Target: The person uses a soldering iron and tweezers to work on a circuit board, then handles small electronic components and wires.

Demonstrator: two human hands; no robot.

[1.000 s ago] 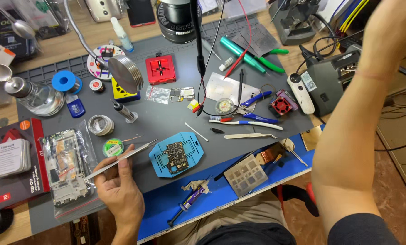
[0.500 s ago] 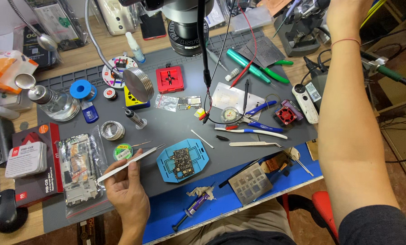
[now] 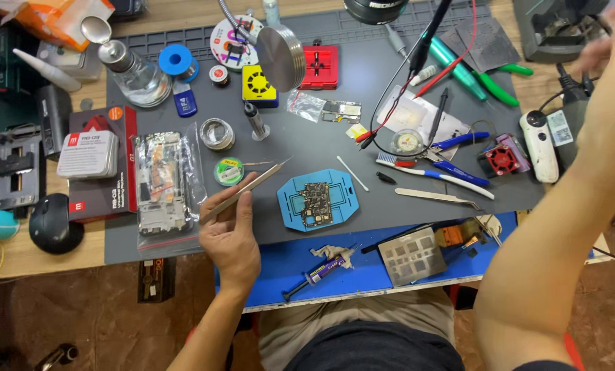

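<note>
In the head view, the left hand [image 3: 230, 237] rests on the grey mat [image 3: 403, 206] on the counter, its fingers [image 3: 226, 205] clenched on metal tweezers [image 3: 247, 191] whose tips point up-right, just beside a blue holder [image 3: 317, 200] carrying a circuit board [image 3: 315, 204]. The right hand [image 3: 606, 41] is raised at the upper right edge, blurred, so I cannot tell its grip. A green solder-wick reel [image 3: 229, 171] lies near the tweezers

Silvery tweezers [image 3: 242, 192] sit in the left hand's [image 3: 232, 237] grip; just beyond their tip lies a light-blue holder [image 3: 288, 203] carrying a dark, gold-flecked circuit board [image 3: 316, 204]. Under both spreads a grey mat [image 3: 307, 148], its near edge meeting a bright-blue mat [image 3: 372, 271] beside the grip.
</note>
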